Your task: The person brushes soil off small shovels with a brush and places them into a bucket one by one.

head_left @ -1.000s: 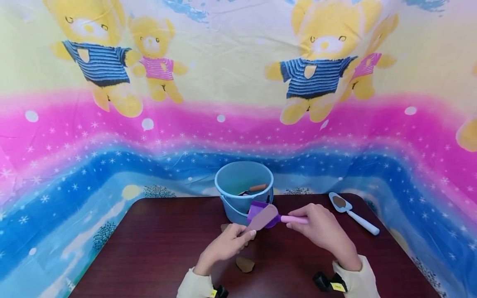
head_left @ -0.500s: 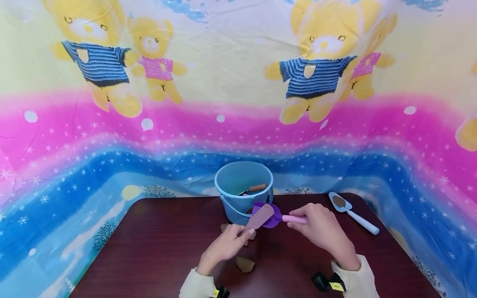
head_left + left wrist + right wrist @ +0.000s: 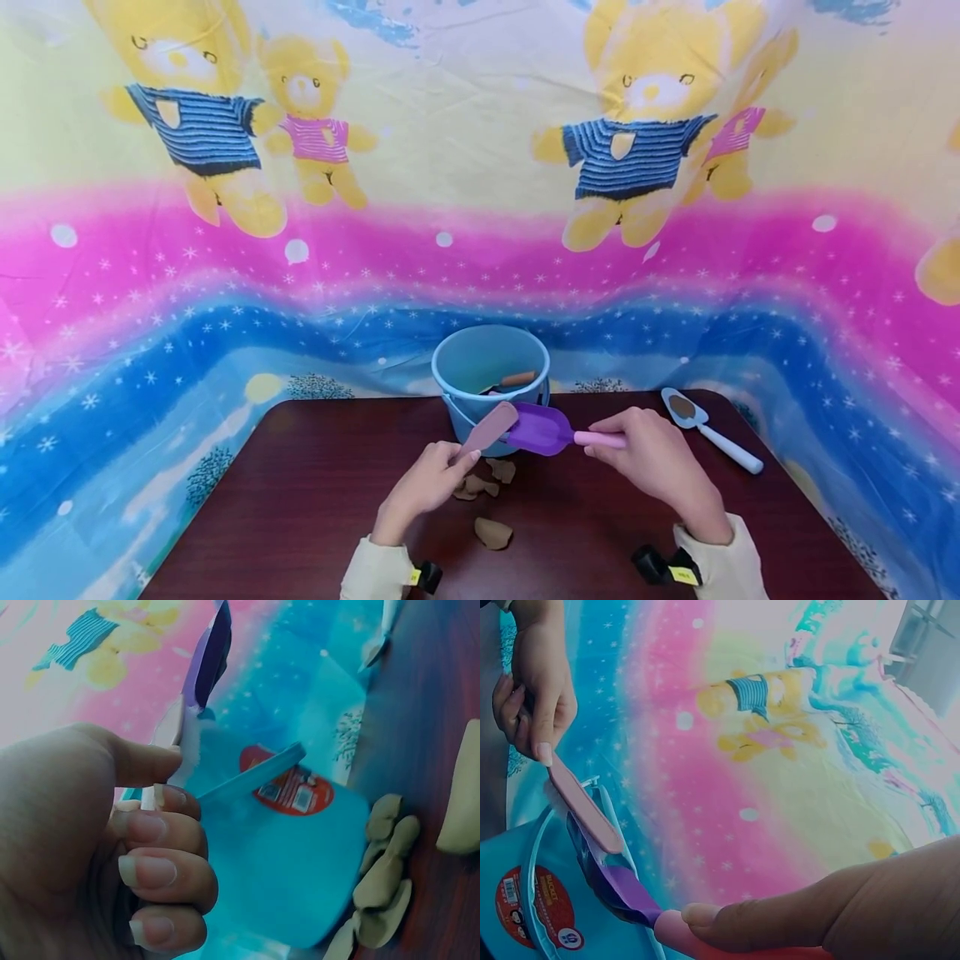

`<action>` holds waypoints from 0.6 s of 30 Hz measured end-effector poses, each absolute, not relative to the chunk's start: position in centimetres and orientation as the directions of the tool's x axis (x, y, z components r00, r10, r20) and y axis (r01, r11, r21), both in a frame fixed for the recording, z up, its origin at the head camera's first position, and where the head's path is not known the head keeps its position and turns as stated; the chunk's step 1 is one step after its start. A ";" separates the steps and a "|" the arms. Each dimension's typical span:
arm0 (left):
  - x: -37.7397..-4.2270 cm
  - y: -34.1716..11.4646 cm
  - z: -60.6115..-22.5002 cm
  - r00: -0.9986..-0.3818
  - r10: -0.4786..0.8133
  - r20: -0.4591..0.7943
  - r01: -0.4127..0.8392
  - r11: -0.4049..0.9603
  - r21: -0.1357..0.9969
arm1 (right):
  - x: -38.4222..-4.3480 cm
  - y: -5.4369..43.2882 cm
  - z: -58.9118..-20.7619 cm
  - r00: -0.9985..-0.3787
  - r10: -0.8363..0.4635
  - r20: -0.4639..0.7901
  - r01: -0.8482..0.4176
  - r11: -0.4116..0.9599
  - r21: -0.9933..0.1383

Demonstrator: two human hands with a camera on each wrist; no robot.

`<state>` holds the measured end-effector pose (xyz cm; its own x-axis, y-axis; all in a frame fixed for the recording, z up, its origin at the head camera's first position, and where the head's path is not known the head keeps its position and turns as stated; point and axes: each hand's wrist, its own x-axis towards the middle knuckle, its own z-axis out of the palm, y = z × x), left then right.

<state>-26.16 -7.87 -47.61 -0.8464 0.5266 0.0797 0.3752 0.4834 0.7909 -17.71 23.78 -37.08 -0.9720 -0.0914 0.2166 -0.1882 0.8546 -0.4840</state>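
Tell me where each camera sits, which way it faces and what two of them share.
Head: worn on the head, looking forward and down at the table and blue bucket; left hand, right hand and cream sleeves show.
Left wrist: on that wrist, facing the bucket and brown pieces; only the left hand shows.
Right wrist: on that wrist, looking along the purple shovel to the pink brush; both hands show, the right nearer.
Shared: both wrist views show the bucket's red label.

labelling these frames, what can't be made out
Brush bristles, head view: hidden by its back.
Bucket bottom, head view: hidden by its near wall.
Small print on the label, left wrist view: blurred, label crossed by the bucket's handle.
Right hand, right wrist view: cut off by the right edge.
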 end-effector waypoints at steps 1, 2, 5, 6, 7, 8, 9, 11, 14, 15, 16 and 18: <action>-26.2 -8.0 -47.6 -0.846 0.528 0.078 0.376 0.486 0.789 | -17.7 23.8 -37.1 -0.973 -0.091 0.210 -0.185 0.853 -0.487; -26.2 -8.2 -47.5 -0.846 0.527 0.078 0.376 0.487 0.788 | -17.7 23.9 -37.1 -0.975 -0.091 0.205 -0.182 0.852 -0.491; -26.3 -8.7 -47.3 -0.849 0.522 0.077 0.372 0.488 0.790 | -17.7 24.0 -37.1 -0.978 -0.097 0.186 -0.179 0.850 -0.495; -26.3 -8.9 -47.3 -0.850 0.520 0.081 0.373 0.485 0.791 | -17.8 24.0 -37.2 -0.978 -0.100 0.184 -0.180 0.852 -0.492; -26.4 -9.0 -47.2 -0.851 0.518 0.084 0.372 0.484 0.792 | -17.9 24.1 -37.2 -0.978 -0.103 0.183 -0.182 0.853 -0.489; -26.4 -9.1 -47.2 -0.853 0.514 0.084 0.370 0.485 0.793 | -17.9 24.1 -37.3 -0.978 -0.105 0.182 -0.182 0.856 -0.485; -26.5 -9.3 -47.2 -0.855 0.512 0.083 0.367 0.484 0.795 | -18.0 24.1 -37.3 -0.978 -0.104 0.181 -0.180 0.859 -0.479; -26.5 -9.5 -47.1 -0.860 0.503 0.082 0.357 0.481 0.801 | -18.1 24.1 -37.4 -0.980 -0.104 0.171 -0.175 0.862 -0.476; -26.4 -9.9 -46.8 -0.864 0.497 0.087 0.352 0.472 0.808 | -18.3 24.1 -37.6 -0.985 -0.101 0.139 -0.157 0.855 -0.494; -26.4 -10.0 -46.6 -0.864 0.496 0.089 0.352 0.467 0.811 | -18.4 24.0 -37.7 -0.987 -0.102 0.128 -0.153 0.853 -0.499; -26.3 -10.1 -46.5 -0.864 0.495 0.093 0.353 0.464 0.813 | -18.5 24.0 -37.7 -0.986 -0.109 0.123 -0.156 0.852 -0.500; -26.2 -10.2 -46.3 -0.863 0.495 0.102 0.358 0.457 0.814 | -18.5 23.9 -37.9 -0.984 -0.122 0.126 -0.169 0.858 -0.485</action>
